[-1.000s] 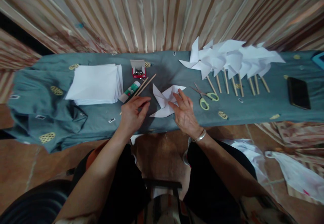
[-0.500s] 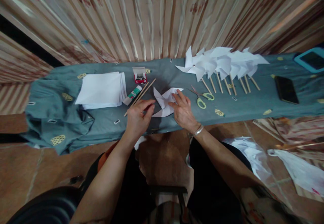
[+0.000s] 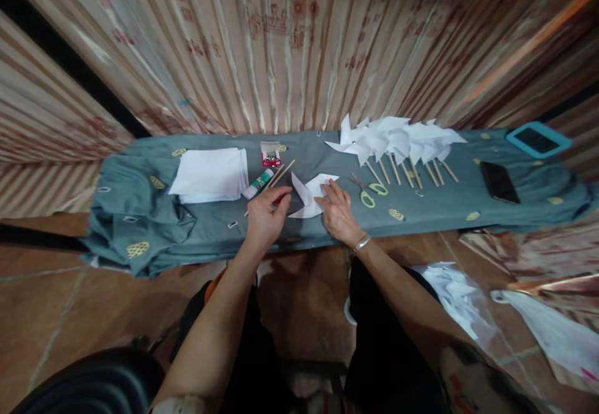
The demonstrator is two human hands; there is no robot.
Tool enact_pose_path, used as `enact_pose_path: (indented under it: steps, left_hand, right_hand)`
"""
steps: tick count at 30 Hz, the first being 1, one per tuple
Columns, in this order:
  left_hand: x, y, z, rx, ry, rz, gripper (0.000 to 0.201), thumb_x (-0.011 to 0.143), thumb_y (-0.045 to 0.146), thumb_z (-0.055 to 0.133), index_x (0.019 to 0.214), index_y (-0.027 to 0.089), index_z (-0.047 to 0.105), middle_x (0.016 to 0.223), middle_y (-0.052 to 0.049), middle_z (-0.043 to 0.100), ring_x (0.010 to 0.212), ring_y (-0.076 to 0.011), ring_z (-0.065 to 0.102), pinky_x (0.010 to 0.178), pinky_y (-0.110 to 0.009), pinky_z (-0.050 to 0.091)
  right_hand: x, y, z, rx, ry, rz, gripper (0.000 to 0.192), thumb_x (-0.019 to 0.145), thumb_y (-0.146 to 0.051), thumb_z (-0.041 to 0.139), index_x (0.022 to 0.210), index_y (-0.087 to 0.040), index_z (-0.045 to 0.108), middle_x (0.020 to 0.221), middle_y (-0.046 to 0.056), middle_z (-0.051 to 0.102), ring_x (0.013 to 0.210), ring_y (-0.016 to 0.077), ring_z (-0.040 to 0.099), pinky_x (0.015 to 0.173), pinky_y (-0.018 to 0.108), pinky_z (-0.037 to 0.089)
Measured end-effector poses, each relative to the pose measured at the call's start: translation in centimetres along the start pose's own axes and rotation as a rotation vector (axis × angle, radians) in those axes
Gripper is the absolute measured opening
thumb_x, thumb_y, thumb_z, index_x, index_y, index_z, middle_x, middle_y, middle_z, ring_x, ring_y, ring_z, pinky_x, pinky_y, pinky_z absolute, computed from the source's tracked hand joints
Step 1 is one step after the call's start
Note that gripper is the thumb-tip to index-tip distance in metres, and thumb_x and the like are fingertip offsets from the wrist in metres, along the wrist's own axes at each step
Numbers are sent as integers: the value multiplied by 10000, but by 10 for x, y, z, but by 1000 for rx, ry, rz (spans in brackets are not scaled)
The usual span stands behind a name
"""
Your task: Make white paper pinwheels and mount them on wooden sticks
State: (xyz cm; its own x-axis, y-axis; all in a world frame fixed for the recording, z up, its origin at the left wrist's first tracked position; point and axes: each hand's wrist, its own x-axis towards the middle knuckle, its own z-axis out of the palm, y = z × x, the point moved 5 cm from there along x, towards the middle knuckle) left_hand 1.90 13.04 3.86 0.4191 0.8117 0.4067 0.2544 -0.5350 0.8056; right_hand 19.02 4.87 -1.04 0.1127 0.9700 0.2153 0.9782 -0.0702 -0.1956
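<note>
A white folded paper pinwheel [image 3: 309, 194] lies on the grey-green cloth-covered table [image 3: 140, 214] in front of me. My right hand [image 3: 337, 212] rests flat on its right side with the fingers spread. My left hand [image 3: 266, 216] sits just left of the pinwheel, its fingers drawn together over a wooden stick [image 3: 284, 173] that lies slanted on the cloth. A second stick lies beside it. Next to the sticks are a glue stick [image 3: 259, 184] and a small red box of pins [image 3: 270, 154].
A stack of white paper sheets [image 3: 210, 174] lies to the left. Green-handled scissors [image 3: 368, 194] lie right of my right hand. Several finished pinwheels on sticks [image 3: 397, 141] are at the back right, then a dark phone [image 3: 500, 182] and a blue-framed tablet [image 3: 538, 139]. A curtain hangs behind.
The view has pulled back and tilted, so the table looks smaller. My left hand's fingers have closed more over the stick. My right hand stays on the pinwheel.
</note>
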Motion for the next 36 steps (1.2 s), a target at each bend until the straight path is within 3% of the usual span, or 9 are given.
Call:
enact_pose_path:
  steps: [9,20,27,36]
  left_hand:
    - [-3,0,-7,-22,-6,-13,203,849,225,583,973,166,733,940,-64,756,783,-160,690,734,-279,560]
    - [-12,21,2,-31,-82,92,174,856,178,595,966,158,728,862,-39,741,744,-130,669,704,-228,533]
    - [-10,12,0,-3,-86,34,186,865,204,586,981,173,728,913,-42,752,764,-134,678,723,-242,544]
    - [-16,2,-7,59,-101,9,185,862,229,588,957,174,737,893,-39,758,732,-129,672,720,-234,536]
  right_hand:
    - [1,-4,-3,-45,-17,-7,392,873,-98,426,1183,-94,665,1476,214,455,1464,326,240,1107,500,268]
    - [-6,-7,6,-9,105,93,423,861,-95,424,1220,-161,639,1517,168,409,1473,308,210,1099,519,271]
    - [0,6,10,117,124,130,490,804,-92,427,1239,-165,640,1534,152,384,1465,321,239,1094,538,304]
    - [-1,17,1,145,153,187,487,860,-106,374,1262,-197,632,1514,117,399,1456,297,258,1102,510,341]
